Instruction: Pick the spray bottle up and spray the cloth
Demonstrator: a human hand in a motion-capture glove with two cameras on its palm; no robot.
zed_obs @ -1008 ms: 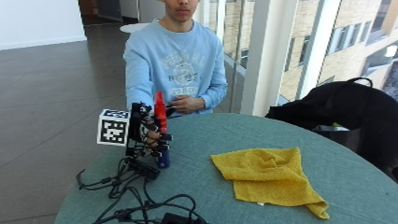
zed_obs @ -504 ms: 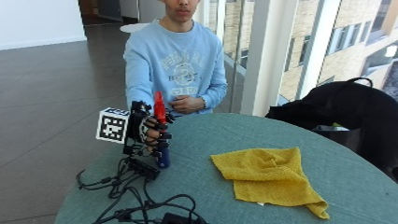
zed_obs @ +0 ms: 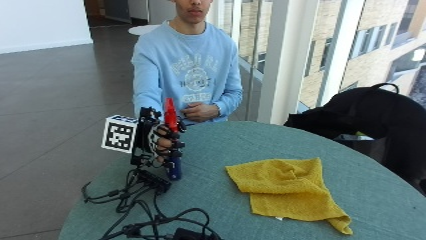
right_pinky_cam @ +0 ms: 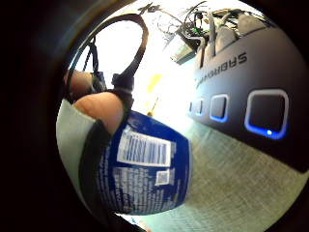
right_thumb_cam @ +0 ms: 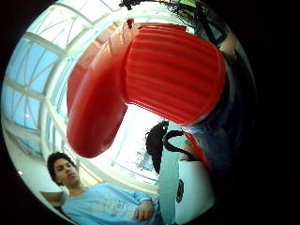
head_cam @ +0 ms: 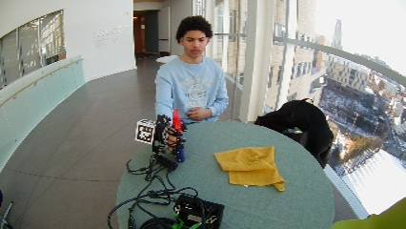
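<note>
The gloved right hand point(zed_obs: 162, 141) has its fingers point(zed_obs: 174, 145) wrapped around the spray bottle point(zed_obs: 172, 142), holding it upright at the left side of the round green worktop point(zed_obs: 266, 145). The bottle's blue body point(right_pinky_cam: 145, 169) hangs low over the worktop surface; can't tell from these shots whether the base actually touches. The red trigger head point(right_thumb_cam: 145, 79) sticks up above the hand and sits right up against the palm in the thumb-side view.

The yellow cloth point(zed_obs: 289, 187) lies crumpled on the worktop, well apart to the right of the bottle. Nothing is touching it.

Just beside the hand, near the worktop's left edge, there's a black hub point(right_pinky_cam: 251, 96) with lit square buttons and a mess of black cables point(zed_obs: 140, 215) trailing toward the near edge. The person's bare left hand point(zed_obs: 196, 111) rests against their chest at the far side.
</note>
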